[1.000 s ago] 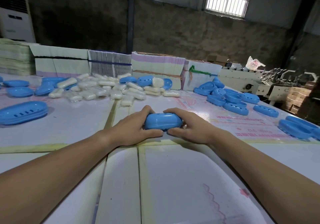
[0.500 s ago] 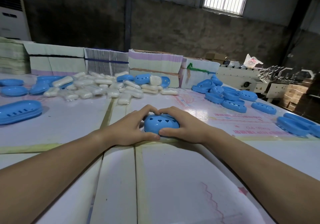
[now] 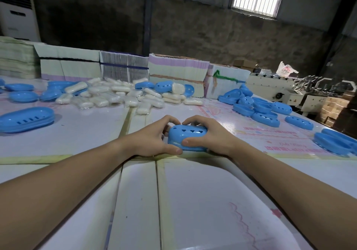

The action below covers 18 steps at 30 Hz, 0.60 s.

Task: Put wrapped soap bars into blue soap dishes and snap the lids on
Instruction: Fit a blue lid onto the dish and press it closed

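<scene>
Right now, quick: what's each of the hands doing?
Left hand: closed round the left end of the blue soap dish.
Right hand: closed round its right end, thumb on the front edge.

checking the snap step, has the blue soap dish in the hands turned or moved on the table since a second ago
Yes. The soap dish has tipped toward the camera, its heart-holed lid now showing, yet sits at the same tape seam; left hand and right hand grip it.

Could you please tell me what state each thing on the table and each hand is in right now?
Case: lid on, gripped by both hands.
Left hand: fingers curled round the case.
Right hand: fingers curled round the case.
Soap bars: wrapped, piled loose.
Stacked trays: open, no soap.
Lids: loose, off any tray.
</scene>
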Each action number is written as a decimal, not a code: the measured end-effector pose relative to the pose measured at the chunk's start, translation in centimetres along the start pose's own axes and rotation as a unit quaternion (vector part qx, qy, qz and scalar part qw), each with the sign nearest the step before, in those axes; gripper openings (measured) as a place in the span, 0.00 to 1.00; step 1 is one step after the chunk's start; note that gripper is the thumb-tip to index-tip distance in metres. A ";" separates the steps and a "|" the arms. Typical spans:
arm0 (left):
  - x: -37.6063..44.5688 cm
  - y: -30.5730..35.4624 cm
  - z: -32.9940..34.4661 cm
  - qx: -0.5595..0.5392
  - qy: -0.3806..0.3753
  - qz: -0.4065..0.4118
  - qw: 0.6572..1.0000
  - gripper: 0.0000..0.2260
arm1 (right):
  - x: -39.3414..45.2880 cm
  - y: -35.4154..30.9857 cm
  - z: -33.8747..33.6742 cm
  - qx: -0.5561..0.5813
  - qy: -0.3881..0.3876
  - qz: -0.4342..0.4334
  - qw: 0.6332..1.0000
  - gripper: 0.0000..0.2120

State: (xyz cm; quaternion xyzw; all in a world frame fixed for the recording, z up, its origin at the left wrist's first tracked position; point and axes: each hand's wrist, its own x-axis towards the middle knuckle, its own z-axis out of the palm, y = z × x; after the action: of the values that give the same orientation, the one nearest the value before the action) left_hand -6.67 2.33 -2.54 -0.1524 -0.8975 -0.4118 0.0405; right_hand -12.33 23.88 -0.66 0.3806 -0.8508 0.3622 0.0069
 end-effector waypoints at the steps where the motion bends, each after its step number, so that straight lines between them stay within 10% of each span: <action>1: 0.0 0.0 0.1 0.000 0.000 0.000 1.000 0.30 | 0.2 0.0 -0.1 0.007 -0.004 0.009 1.000 0.26; 18: -0.3 -0.3 0.1 0.047 -0.004 0.018 0.999 0.28 | -0.5 0.3 -0.6 -0.014 -0.091 0.040 0.995 0.27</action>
State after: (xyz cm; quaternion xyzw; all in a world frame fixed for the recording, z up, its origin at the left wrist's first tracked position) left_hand -6.51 2.17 -2.83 -0.1684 -0.9133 -0.3673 0.0514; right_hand -12.35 24.78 -0.54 0.3778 -0.8674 0.3140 -0.0800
